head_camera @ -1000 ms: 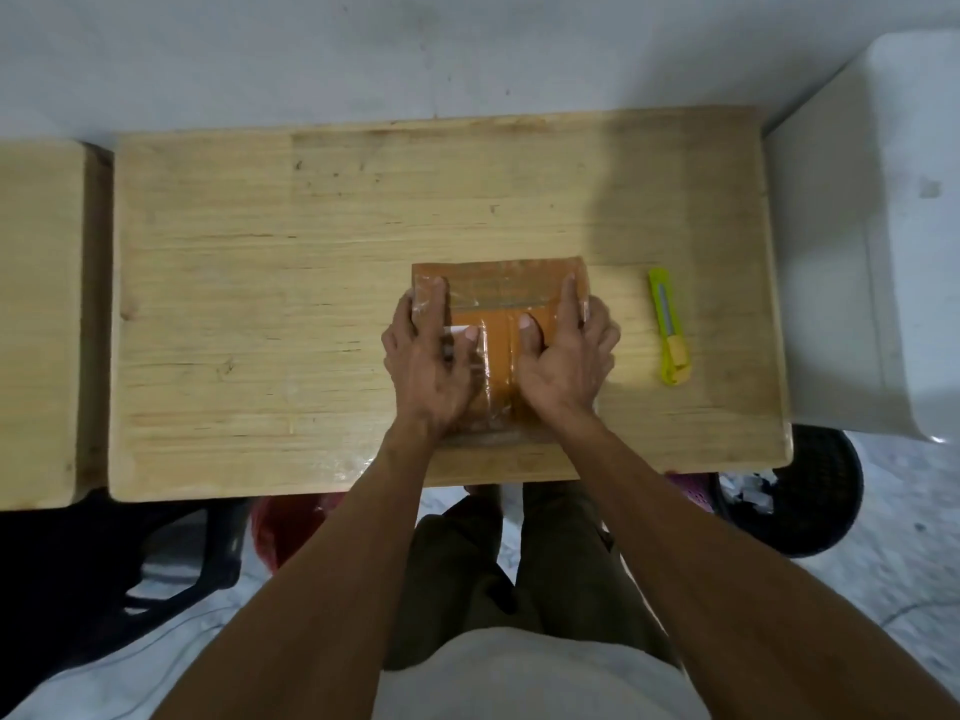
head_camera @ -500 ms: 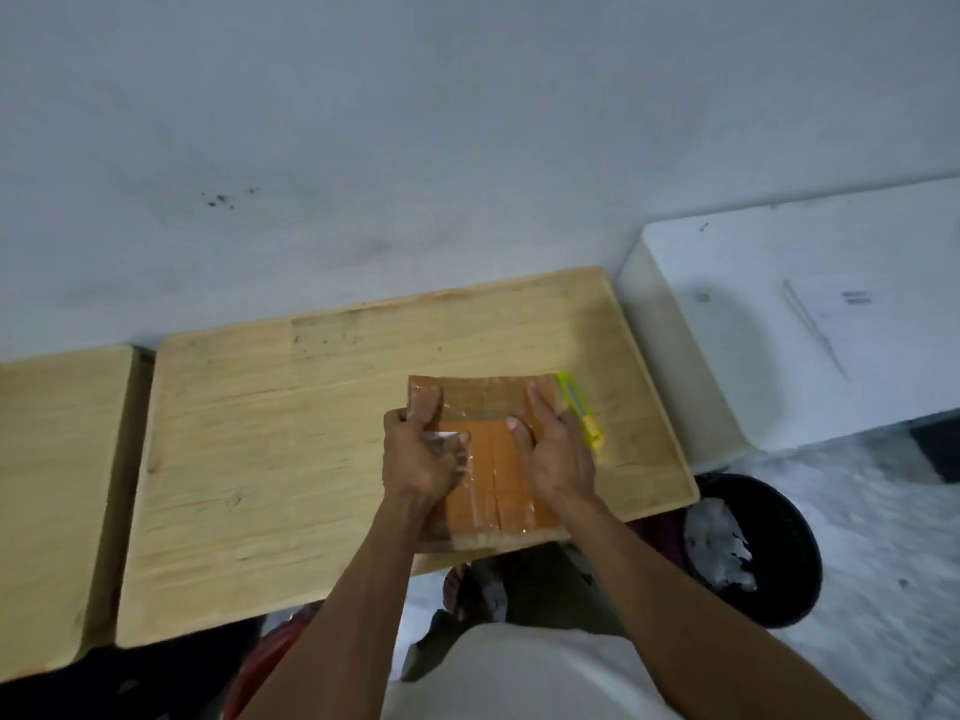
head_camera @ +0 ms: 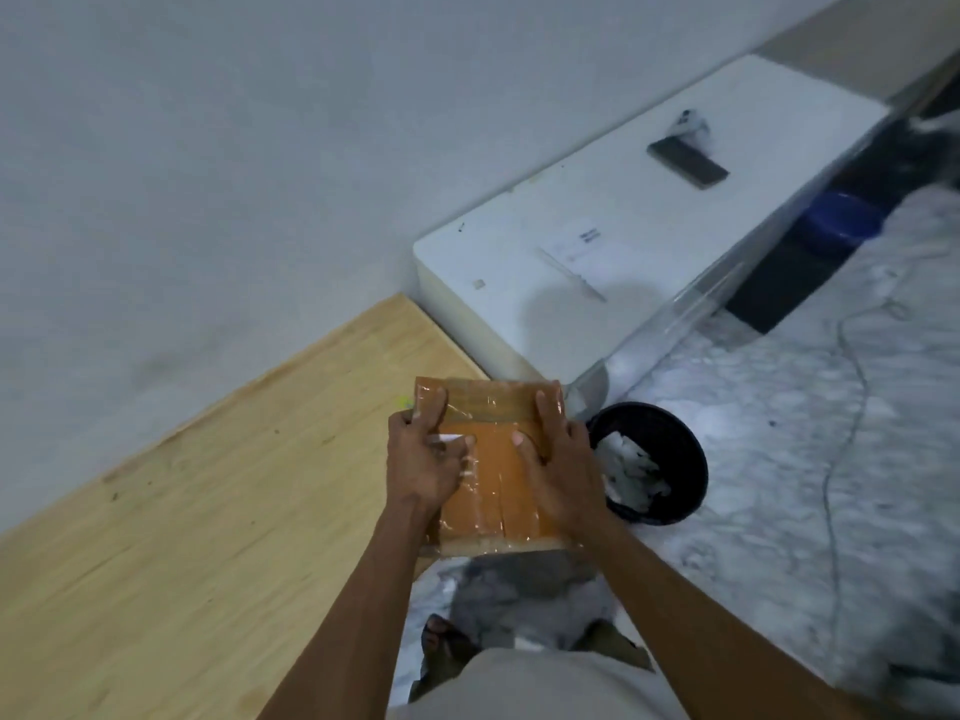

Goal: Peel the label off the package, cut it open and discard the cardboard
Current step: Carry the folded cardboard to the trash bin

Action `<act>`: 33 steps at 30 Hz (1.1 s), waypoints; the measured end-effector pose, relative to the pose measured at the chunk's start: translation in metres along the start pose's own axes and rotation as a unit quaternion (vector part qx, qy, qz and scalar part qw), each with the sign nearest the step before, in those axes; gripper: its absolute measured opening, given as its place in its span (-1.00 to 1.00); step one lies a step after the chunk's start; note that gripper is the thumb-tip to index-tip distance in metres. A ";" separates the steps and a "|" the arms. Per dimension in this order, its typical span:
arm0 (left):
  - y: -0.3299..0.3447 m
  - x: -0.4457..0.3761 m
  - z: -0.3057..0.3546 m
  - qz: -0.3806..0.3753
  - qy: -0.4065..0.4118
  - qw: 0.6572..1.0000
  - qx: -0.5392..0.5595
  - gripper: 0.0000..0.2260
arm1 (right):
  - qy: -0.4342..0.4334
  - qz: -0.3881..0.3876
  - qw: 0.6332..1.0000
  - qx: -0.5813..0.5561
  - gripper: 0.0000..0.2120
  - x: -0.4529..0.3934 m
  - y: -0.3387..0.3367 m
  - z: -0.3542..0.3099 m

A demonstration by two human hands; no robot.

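Observation:
A flat brown cardboard package (head_camera: 493, 480), wrapped in clear tape, is held in the air past the right end of the wooden table (head_camera: 208, 511). My left hand (head_camera: 423, 459) grips its left edge, with a small white scrap under the fingers. My right hand (head_camera: 561, 470) grips its right edge, thumb on top. A black bin (head_camera: 685, 454) holding white crumpled paper stands on the floor just right of the package. Only a yellow-green sliver of the utility knife (head_camera: 402, 402) shows on the table behind my left hand.
A white box-shaped surface (head_camera: 649, 236) stands beyond the table's end, with a dark phone (head_camera: 687, 162) and a paper sheet (head_camera: 576, 246) on it. A thin cable (head_camera: 852, 407) trails over the marble floor. A blue tub (head_camera: 841, 215) sits far right.
Both hands lifted the package off the table and carried it right, toward the black bin. The view swung right, so the knife is now almost hidden behind my left hand.

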State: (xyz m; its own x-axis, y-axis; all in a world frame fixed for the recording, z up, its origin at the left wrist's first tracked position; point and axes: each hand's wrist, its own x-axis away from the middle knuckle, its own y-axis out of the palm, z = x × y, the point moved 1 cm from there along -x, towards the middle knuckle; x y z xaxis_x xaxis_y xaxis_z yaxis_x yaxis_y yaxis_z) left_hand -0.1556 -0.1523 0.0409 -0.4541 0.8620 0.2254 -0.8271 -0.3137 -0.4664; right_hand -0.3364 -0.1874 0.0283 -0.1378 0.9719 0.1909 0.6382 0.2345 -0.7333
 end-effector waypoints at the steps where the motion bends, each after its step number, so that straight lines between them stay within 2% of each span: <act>1: 0.019 0.001 0.011 -0.020 0.014 1.000 -0.018 -0.43 | 0.022 0.009 1.000 -0.012 -0.38 0.002 -0.013 0.019; 4: 0.085 0.013 0.045 -0.085 0.044 0.994 -0.052 -0.41 | 0.077 0.059 0.994 -0.051 -0.37 0.007 -0.055 0.082; 7: 0.155 0.037 0.073 -0.174 0.070 0.974 -0.125 -0.35 | 0.122 0.092 0.985 -0.081 -0.35 0.013 -0.108 0.139; 9: 0.197 0.050 0.087 -0.202 0.089 0.969 -0.114 -0.34 | 0.143 0.108 0.980 -0.082 -0.35 0.017 -0.142 0.172; 14: 0.278 0.077 0.101 -0.222 0.054 0.964 -0.135 -0.37 | 0.184 0.063 0.977 -0.084 -0.26 0.032 -0.185 0.245; 17: 0.301 0.093 0.103 -0.236 0.046 0.958 -0.158 -0.37 | 0.228 0.028 0.969 -0.085 -0.23 0.050 -0.185 0.271; 21: 0.317 0.093 0.087 -0.273 0.038 0.935 -0.226 -0.40 | 0.283 0.024 0.955 -0.087 -0.26 0.053 -0.169 0.289; 27: 0.333 0.049 0.064 -0.323 0.012 0.906 -0.273 -0.43 | 0.314 0.026 0.946 -0.073 -0.40 0.015 -0.158 0.287; 33: 0.361 -0.006 0.054 -0.341 0.008 0.905 -0.253 -0.47 | 0.335 0.023 0.940 -0.055 -0.40 -0.043 -0.149 0.299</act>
State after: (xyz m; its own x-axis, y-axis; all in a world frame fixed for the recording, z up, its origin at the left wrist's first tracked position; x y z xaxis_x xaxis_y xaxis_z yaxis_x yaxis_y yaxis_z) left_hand -0.4697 -0.2927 -0.0829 0.1134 0.7932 0.5983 -0.6540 0.5129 -0.5561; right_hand -0.6520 -0.2577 -0.0656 0.3761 0.7408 0.5566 0.7113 0.1542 -0.6858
